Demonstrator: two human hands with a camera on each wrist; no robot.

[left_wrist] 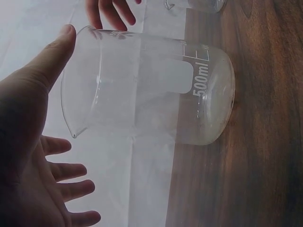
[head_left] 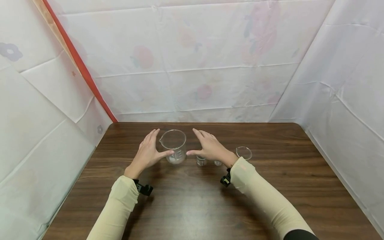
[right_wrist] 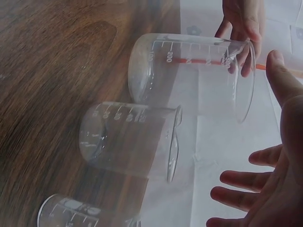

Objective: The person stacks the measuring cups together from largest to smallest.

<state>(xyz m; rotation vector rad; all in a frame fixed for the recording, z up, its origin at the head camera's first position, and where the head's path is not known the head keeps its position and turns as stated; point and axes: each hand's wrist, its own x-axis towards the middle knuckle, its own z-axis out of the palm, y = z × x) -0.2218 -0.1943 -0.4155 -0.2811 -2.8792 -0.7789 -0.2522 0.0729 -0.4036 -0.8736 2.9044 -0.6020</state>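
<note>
One red strip (head_left: 82, 68) ran down white printed cloth (head_left: 33, 96) at far left. Next, left hand (head_left: 147, 154), pale yellow sleeve (head_left: 115, 203): fingers straight and spread, thumb apart and reaching over the near side of a large clear glass 500ml beaker (head_left: 177, 156); couldn't tell if it touched. That beaker stood upright on the dark brown wood-grain table (head_left: 189, 206), between both hands, spout toward the left, base cloudy. Right hand (head_left: 210, 146) came after: fingers straight, slightly spread, thumb apart and pointing at the beaker, pinching nothing. Under it, partly covered, stood a smaller clear glass beaker with white marks (head_left: 201, 162). Just right of that, a tiny clear glass vessel (head_left: 218, 163). Last, a round-rimmed clear glass vessel (head_left: 244, 153), lower part behind the right sleeve (head_left: 265, 193).
</note>
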